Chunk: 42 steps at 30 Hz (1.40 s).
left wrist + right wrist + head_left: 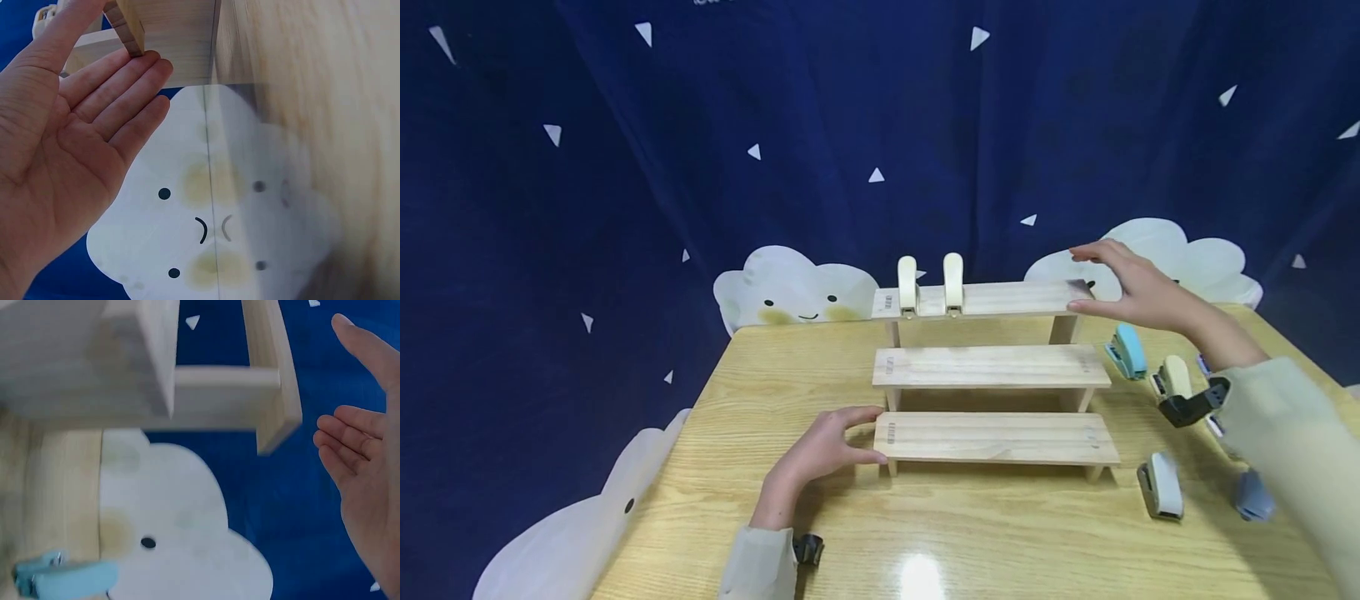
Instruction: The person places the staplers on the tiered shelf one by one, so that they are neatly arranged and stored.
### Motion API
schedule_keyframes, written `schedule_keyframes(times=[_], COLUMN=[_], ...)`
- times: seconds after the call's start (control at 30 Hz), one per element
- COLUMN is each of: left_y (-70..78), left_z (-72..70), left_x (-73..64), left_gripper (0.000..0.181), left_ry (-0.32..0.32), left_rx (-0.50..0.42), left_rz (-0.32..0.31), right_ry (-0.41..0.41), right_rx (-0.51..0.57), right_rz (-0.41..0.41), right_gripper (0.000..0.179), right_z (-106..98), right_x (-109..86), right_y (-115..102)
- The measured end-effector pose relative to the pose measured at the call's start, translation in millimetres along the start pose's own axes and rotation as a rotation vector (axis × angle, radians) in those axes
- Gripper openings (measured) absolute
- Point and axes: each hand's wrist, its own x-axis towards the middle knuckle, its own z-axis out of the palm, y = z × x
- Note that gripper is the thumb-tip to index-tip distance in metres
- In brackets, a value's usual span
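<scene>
A three-step wooden rack (992, 367) stands on the table. Two cream staplers, one left (907, 285) and one right (953, 283), are upright side by side on its top step. My left hand (816, 450) is at the left end of the bottom step, thumb by the front corner and fingers by the back one. In the left wrist view its straight fingers (125, 94) touch the board's edge. My right hand (1138, 287) is raised beside the top step's right end, thumb and fingers spread. In the right wrist view it stands apart from the wood, holding nothing.
Right of the rack lie a turquoise stapler (1126, 352), a cream stapler (1174, 377), a white stapler (1161, 486) and a blue-grey stapler (1253, 496). Others are partly hidden under my right forearm. A dark blue curtain (820, 108) with clouds hangs behind the table (760, 375).
</scene>
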Motion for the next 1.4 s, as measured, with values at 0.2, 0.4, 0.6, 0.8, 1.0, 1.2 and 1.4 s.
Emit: schedule_keyframes(times=[0.2, 0.4, 0.6, 0.8, 1.0, 1.2, 1.4], left_y=[1.1, -0.1, -2.0, -1.6, -1.1, 0.1, -0.8], left_z=[-0.4, 0.0, 0.9, 1.6, 1.5, 1.2, 1.2], left_x=[-0.1, -0.4, -1.0, -1.6, 0.1, 1.1, 2.4], left_gripper=[0.074, 0.076, 0.076, 0.076, 0.075, 0.074, 0.074], left_ry=[-0.001, -0.004, -0.001, 0.007, 0.012, 0.019, 0.015], left_rx=[0.008, 0.007, 0.007, 0.011, 0.013, 0.016, 0.020], left_rz=[-0.014, -0.018, -0.017, -0.016, -0.007, -0.001, -0.009], right_ry=[0.005, -0.035, -0.080, -0.137, -0.198, -0.224, -0.252], right_rx=[-0.018, -0.055, -0.095, -0.167, -0.228, -0.271, -0.262], right_rz=[0.073, 0.159, 0.219, 0.213, 0.210, 0.175, 0.191], right_gripper=[0.075, 0.080, 0.083, 0.085, 0.088, 0.096, 0.098], right_z=[-6, -4, 0, 6, 10, 16, 18], right_x=[-29.2, -58.6, -81.1, -95.2, -106.0, -114.5, -118.5], right_y=[23, 50, 72, 89, 100, 109, 108])
